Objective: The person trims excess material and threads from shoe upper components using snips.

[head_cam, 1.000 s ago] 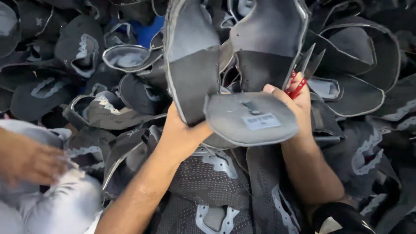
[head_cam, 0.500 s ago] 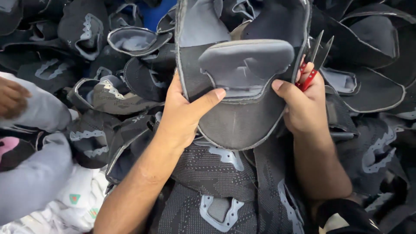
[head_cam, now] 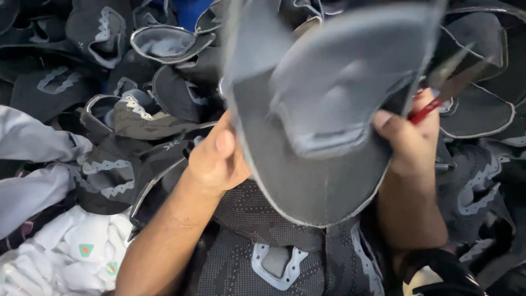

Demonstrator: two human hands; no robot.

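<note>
Now both hands grip the grey shoe upper point(head_cam: 323, 126) held high at twelve o'clock, lining outward, pale-edged, left hand point(head_cam: 216, 159) pinching its rim, right hand point(head_cam: 408, 140) also clutching red-handled snips point(head_cam: 446, 90).

Two bare forearms rising from the bottom edge, both hands lifted close to the camera. Left hand point(head_cam: 216, 159) up from lower left, forearm slanting toward the right, wrist straight, thumb laid upward on the near side and pressed flat, fingers hidden round the back in a closed pinch. Right hand point(head_cam: 408, 140) up from lower right, forearm nearly vertical, thumb on the near side pointing left, fingers curled out of sight behind, clamped tight. Hands level with each other, well apart, palms turned inward toward one another.
</note>
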